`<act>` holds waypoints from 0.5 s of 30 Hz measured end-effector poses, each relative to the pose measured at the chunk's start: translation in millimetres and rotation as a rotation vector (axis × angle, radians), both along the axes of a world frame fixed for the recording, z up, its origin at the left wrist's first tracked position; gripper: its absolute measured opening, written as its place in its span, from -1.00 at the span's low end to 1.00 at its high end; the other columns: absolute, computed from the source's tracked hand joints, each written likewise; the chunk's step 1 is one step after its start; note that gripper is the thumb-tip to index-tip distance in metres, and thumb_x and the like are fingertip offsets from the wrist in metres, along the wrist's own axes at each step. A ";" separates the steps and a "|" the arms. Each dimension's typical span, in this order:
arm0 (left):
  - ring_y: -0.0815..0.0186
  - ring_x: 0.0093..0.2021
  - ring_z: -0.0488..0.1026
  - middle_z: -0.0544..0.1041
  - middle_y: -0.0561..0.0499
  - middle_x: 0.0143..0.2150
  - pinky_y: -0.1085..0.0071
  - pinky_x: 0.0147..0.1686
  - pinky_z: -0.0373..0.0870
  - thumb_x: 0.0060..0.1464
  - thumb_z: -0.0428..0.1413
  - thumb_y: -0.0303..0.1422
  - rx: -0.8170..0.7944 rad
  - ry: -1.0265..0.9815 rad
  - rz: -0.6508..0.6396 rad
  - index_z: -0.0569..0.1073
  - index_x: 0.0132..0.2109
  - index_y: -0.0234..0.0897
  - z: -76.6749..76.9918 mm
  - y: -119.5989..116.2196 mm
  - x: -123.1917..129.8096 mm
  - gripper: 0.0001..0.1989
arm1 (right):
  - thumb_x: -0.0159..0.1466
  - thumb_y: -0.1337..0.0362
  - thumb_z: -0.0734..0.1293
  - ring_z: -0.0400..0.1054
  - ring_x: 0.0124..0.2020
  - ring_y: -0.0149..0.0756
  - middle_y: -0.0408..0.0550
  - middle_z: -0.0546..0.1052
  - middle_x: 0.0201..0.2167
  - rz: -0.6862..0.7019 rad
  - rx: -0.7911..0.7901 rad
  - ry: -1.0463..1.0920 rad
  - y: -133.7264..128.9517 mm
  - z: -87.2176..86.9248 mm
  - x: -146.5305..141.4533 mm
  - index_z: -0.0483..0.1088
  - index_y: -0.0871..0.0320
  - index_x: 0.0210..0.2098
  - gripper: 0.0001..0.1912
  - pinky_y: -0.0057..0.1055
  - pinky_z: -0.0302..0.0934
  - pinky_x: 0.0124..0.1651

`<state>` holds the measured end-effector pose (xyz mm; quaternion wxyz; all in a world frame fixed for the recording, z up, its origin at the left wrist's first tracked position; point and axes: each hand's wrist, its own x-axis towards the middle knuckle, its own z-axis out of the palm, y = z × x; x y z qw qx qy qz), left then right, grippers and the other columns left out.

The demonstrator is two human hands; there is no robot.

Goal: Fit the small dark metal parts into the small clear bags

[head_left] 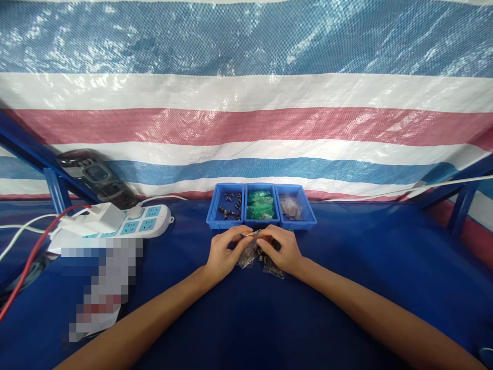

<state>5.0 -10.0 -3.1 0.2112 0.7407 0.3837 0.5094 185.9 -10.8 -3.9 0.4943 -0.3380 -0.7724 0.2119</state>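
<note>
My left hand [227, 251] and my right hand [283, 249] meet in front of three blue bins, thumbs and forefingers pinched on the top of a small clear plastic bag [252, 234]. Below and between the hands lie more clear bags [248, 256] and small dark parts [262, 255], partly covered by my fingers. The left bin [225, 224] holds loose black screws [229, 211]. Green packets [260, 205] fill the middle bin [262, 223]. In the right bin [297, 225] are clear bags with greyish contents [290, 206].
At the left stands a white power strip [157, 226] with plugs, a red cable [29, 272] and white cables. Behind it leans a dark device [98, 177]. A blurred-out item [108, 288] lies near my left forearm. Striped plastic sheeting [246, 126] hangs behind the blue table [370, 257].
</note>
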 end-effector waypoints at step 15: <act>0.50 -0.58 0.41 0.59 0.09 -0.39 0.57 -0.51 0.37 -0.01 0.23 -0.45 0.211 0.057 0.084 0.51 -0.25 -0.26 -1.4 -2.8 -1.5 -0.88 | 0.22 0.33 0.22 0.14 -0.63 -0.50 -0.21 0.29 -0.63 0.003 0.060 -0.083 3.0 -3.3 -3.0 0.31 0.19 -0.47 -0.86 -0.53 0.05 -0.53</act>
